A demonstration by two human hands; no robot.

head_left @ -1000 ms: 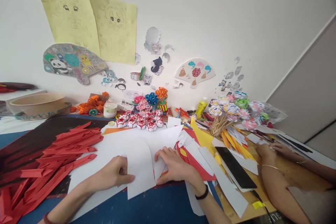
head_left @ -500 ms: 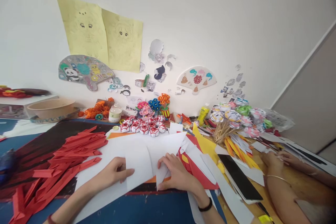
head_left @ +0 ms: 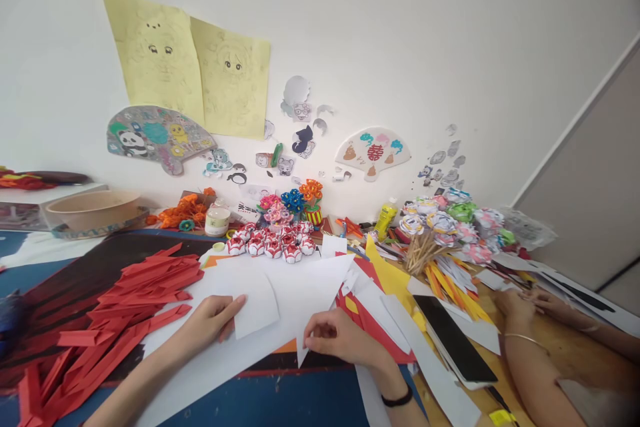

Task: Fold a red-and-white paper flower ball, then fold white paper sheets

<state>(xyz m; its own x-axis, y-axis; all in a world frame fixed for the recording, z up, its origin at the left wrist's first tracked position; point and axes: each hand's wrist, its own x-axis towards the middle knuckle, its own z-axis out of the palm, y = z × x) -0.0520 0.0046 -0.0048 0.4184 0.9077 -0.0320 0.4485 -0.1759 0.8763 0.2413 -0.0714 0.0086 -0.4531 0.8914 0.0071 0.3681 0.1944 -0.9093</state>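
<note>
My left hand (head_left: pixel 220 317) is closed on a white paper piece (head_left: pixel 257 310) with a curved edge, the thumb on top. This piece lies over a larger white sheet (head_left: pixel 200 373) that spreads across the table. To the right, my right hand (head_left: pixel 343 337) has its fingers curled in toward the thumb. Beside its fingertips a pointed white paper corner (head_left: pixel 301 350) sticks down; what the fingers pinch is mostly hidden. Folded red paper strips (head_left: pixel 135 300) are piled left of my left forearm. Just beyond the sheets stand red and white paper flowers (head_left: pixel 274 243).
A phone (head_left: pixel 455 340) and paper offcuts (head_left: pixel 415 347) lie to the right. Another person's hands (head_left: pixel 530 303) rest at the far right. Paper flowers on sticks (head_left: pixel 445 220), a yellow bottle (head_left: pixel 386 219), a jar (head_left: pixel 217 221) and a basin (head_left: pixel 95 210) line the wall.
My left hand has shifted up and left, with the curved paper piece drawn away from my right hand. My right hand has moved slightly right and down, its fingers more curled.
</note>
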